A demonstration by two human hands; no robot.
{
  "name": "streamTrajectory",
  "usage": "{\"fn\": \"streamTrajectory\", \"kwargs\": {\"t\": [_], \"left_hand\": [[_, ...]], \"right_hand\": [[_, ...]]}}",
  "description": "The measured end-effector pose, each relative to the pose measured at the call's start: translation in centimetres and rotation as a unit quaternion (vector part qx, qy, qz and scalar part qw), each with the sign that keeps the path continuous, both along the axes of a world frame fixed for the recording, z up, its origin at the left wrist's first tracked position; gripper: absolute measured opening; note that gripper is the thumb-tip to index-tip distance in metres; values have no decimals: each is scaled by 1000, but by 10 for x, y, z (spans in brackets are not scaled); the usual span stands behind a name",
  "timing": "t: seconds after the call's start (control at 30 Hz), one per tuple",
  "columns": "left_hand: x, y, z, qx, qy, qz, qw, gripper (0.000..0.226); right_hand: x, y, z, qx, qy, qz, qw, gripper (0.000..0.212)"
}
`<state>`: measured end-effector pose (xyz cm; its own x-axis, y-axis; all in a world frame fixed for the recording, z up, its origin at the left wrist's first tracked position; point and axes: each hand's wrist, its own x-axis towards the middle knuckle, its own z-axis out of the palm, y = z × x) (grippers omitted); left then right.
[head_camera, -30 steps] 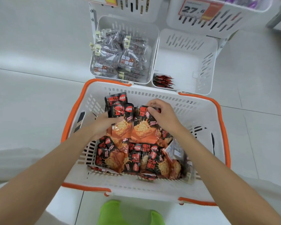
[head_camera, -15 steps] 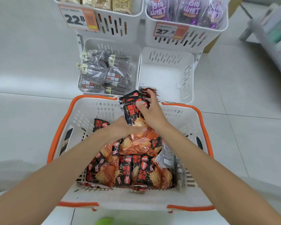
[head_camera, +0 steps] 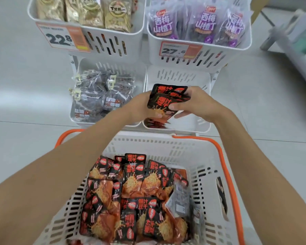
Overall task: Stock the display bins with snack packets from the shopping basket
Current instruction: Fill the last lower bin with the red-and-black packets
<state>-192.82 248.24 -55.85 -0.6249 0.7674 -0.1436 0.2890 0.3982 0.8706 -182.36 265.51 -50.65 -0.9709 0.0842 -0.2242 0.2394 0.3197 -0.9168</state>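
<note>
A small stack of black-and-red snack packets (head_camera: 163,98) hangs over the lower right display bin (head_camera: 194,123). My left hand (head_camera: 141,107) grips the stack from the left and below. My right hand (head_camera: 194,103) pinches its right edge, thumb on the front. Under the stack, a few red packets (head_camera: 155,123) lie on that bin's floor. Below my arms stands the white shopping basket (head_camera: 166,144) with orange rim, holding several more of the same packets (head_camera: 136,197) and a clear grey packet (head_camera: 178,204) at the right.
The lower left bin (head_camera: 74,115) holds clear packets of dark snacks (head_camera: 102,96). Two upper bins carry gold packets (head_camera: 88,13) and purple packets (head_camera: 198,23), with price tags 22.8 (head_camera: 60,38) and 27.6 (head_camera: 177,50). A shelf unit (head_camera: 297,43) stands at the right. Pale floor tiles surround everything.
Both hands lifted the stack of black-and-red packets out of the basket and carried it forward over the lower right bin. My view tilted up, showing the upper bins.
</note>
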Motion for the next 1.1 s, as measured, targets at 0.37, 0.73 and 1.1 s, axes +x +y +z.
{"fn": "streamTrajectory", "kwargs": {"t": [0.37,0.73,1.1], "left_hand": [[-52,3,-82,-96,117,54,987,113],[-47,0,-94,-123,98,43,987,113],[7,-7,-48,-63,161,63,983,71]], "right_hand": [[-78,36,-153,195,18,74,978,47],[-88,32,-163,87,-149,28,985,104],[15,-9,-100,51,31,-132,989,49]]}}
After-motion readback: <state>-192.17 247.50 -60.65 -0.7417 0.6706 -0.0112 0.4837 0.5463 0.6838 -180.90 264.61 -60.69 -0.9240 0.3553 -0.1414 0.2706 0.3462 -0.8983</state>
